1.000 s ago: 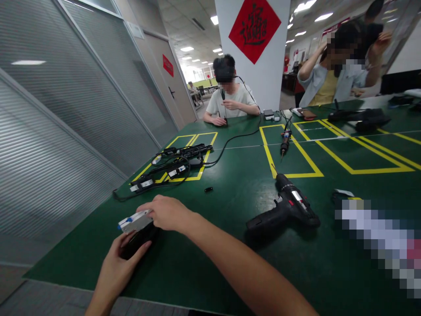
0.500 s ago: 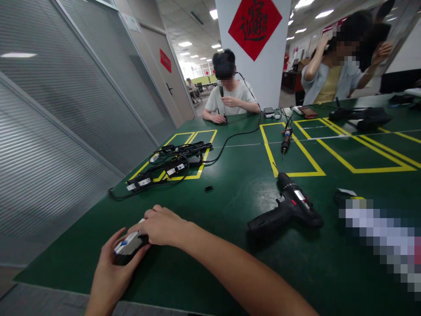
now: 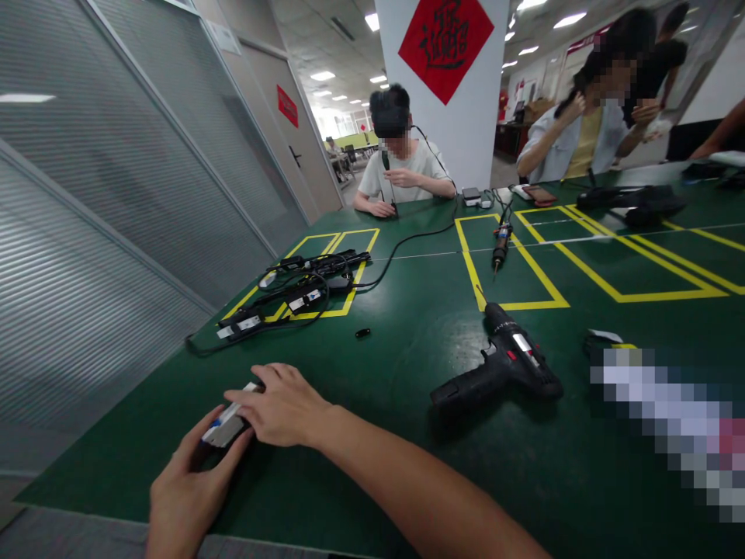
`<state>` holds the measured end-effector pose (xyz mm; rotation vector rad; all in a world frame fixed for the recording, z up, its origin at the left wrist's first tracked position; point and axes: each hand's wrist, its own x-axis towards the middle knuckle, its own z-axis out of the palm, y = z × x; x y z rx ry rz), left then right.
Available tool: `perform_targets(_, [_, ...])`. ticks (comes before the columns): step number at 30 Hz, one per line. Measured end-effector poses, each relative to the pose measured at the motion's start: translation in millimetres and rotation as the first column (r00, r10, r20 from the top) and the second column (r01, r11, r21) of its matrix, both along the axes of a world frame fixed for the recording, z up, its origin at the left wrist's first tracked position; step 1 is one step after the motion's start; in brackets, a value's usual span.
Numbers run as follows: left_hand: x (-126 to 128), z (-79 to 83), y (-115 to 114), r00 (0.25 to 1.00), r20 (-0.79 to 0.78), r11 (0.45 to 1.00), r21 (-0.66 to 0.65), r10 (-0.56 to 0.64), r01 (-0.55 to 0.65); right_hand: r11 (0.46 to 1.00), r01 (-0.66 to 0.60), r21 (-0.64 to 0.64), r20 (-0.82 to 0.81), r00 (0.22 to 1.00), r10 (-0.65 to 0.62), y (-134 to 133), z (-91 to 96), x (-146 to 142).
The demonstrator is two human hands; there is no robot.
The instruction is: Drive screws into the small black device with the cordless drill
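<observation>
Between my hands, low over the near left of the green table, is a small white and dark box-shaped device point(image 3: 226, 429) with a blue mark; its exact kind I cannot make out. My left hand point(image 3: 192, 473) grips its near end, thumb on one side and fingers on the other. At the far end, my right hand point(image 3: 284, 404) is closed over it, and the fingers hide part of it. Beyond my right hand lies a small black oval piece point(image 3: 363, 333). A black cordless drill point(image 3: 501, 361) rests on its side to the right of my right forearm.
Black cables and adapters point(image 3: 303, 287) lie in a yellow-taped area at the left. An electric screwdriver point(image 3: 500, 247) lies farther back. At the right are a blurred-out object point(image 3: 669, 411) and a black device point(image 3: 632, 202). Co-workers sit across the green table point(image 3: 396, 404).
My right hand has shifted slightly on the device, its fingers reaching farther over the top. The whole view has moved a little. A co-worker at the right has lowered a hand.
</observation>
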<state>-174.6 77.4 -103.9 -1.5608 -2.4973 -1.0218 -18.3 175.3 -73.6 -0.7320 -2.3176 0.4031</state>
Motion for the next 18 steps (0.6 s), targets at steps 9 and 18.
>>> perform_targets(9, [-13,-9.7,1,0.981,-0.194,0.996,-0.081,0.032,-0.048,0.683,0.702,-0.205,0.161,0.712,-0.683,49,-8.0,81])
perform_targets(18, [-27,-10.4,1,0.997,-0.07,0.986,-0.167,-0.029,0.017,0.649,0.716,-0.258,0.225,0.698,-0.68,61,-20.4,83])
